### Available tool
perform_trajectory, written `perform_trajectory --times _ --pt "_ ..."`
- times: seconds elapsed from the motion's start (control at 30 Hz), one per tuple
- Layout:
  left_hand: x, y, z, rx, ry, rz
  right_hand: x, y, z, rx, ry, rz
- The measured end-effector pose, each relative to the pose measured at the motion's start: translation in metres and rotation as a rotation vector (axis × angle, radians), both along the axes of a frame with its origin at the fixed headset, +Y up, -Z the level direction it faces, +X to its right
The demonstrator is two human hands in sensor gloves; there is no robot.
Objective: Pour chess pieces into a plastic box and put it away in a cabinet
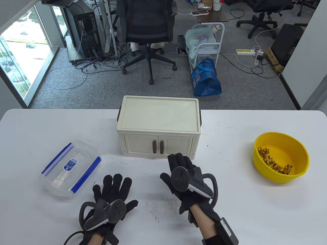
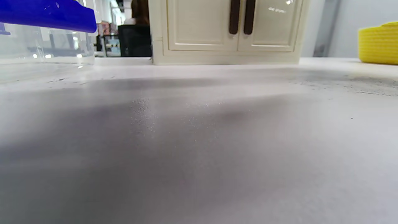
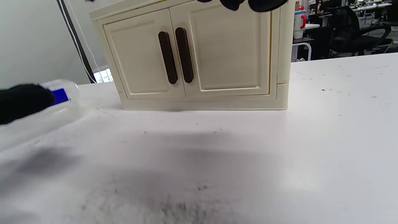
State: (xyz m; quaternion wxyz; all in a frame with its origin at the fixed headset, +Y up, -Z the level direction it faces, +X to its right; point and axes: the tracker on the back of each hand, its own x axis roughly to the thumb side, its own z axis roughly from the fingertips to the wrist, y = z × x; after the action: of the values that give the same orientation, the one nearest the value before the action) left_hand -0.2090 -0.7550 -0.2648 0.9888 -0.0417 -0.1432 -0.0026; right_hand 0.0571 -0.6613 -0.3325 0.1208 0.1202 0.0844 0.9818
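A clear plastic box with a blue-clipped lid lies on the table at the left; its blue clip shows in the left wrist view. A cream cabinet with two brown handles stands at the middle, doors closed; it also shows in the right wrist view. A yellow bowl at the right holds several gold chess pieces. My left hand lies flat on the table, fingers spread, empty, just right of the box. My right hand hovers open and empty in front of the cabinet doors.
The white table has dark scuff marks near the front middle. Beyond its far edge are an office chair, a blue bag and cables on the floor.
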Motion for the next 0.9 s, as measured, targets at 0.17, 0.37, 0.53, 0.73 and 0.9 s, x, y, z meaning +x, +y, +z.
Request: perform_trajectory --times 0.17,0.37,0.53,0.73,0.9 --pt "-0.004 0.001 -0.001 -0.005 0.014 0.005 -0.010 0.008 -0.034 -0.097 -0.149 -0.178" --pt "-0.006 0.001 -0.002 -0.017 0.026 0.009 -0.016 -0.004 -0.075 -0.249 -0.346 -0.260" --pt "-0.006 0.002 -0.002 -0.025 0.029 -0.001 -0.016 -0.019 -0.100 -0.386 -0.432 -0.393" --pt "-0.006 0.002 -0.003 -0.029 0.030 -0.006 -0.016 -0.038 -0.113 -0.467 -0.456 -0.442" --pt "-0.005 0.001 -0.003 -0.041 0.031 -0.010 -0.015 -0.042 -0.113 -0.485 -0.465 -0.519"
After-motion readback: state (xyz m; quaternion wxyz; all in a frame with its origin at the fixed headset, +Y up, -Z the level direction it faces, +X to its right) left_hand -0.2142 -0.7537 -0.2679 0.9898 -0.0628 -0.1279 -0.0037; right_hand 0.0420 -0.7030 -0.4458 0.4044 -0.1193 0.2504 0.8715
